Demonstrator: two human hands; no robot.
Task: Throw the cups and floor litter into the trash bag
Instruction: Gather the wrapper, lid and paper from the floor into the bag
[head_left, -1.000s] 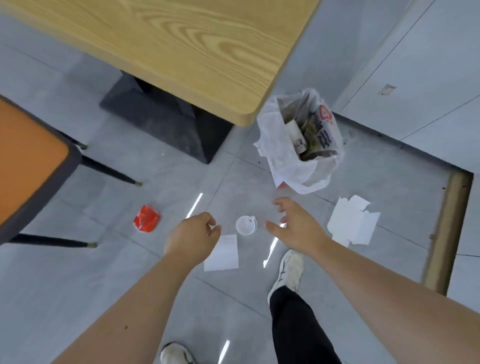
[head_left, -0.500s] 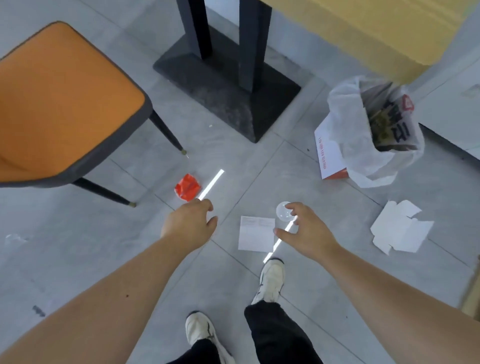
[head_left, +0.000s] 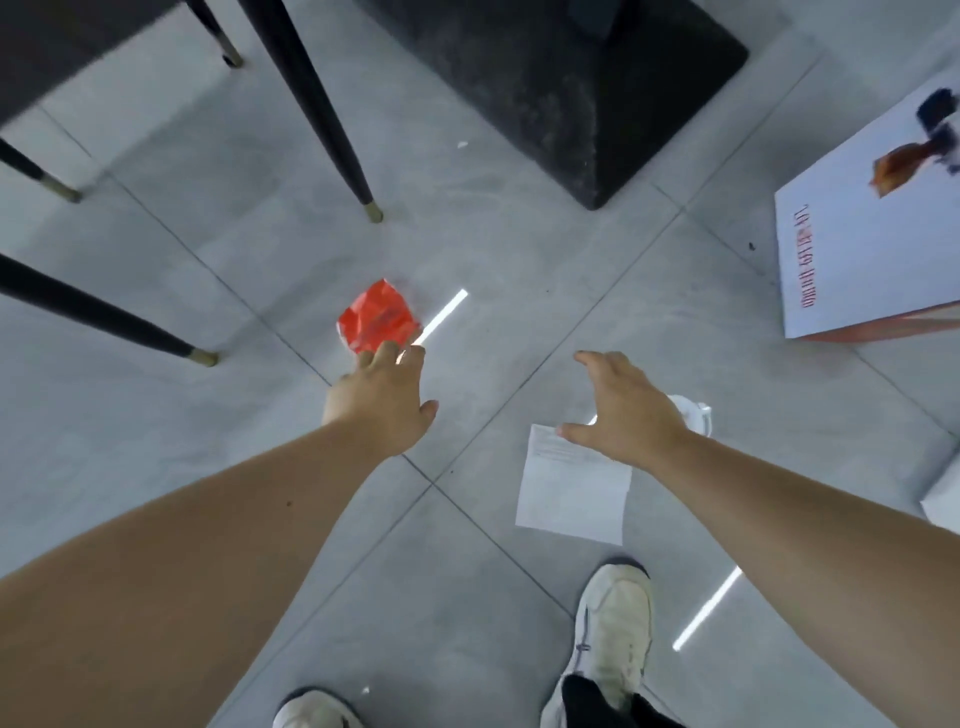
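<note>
Mostly hidden behind the right hand (head_left: 631, 415): a clear plastic cup (head_left: 693, 415), only its rim and a small tab showing at the hand's right. Also partly covered, the far edge of a white paper slip (head_left: 571, 493) with faint print too small to read. Cut off at the right edge: a white box (head_left: 862, 249) with an orange base, red lettering too blurred to read, and a picture of something orange. Chair legs (head_left: 322, 104) and black table base (head_left: 571, 93) cropped at the top. Right hand spread open, palm down, gripping nothing. Left hand (head_left: 382, 402) open, fingertips reaching the near edge of the crumpled red wrapper (head_left: 378, 314) on the grey tiled floor (head_left: 156, 415), no grasp yet.
</note>
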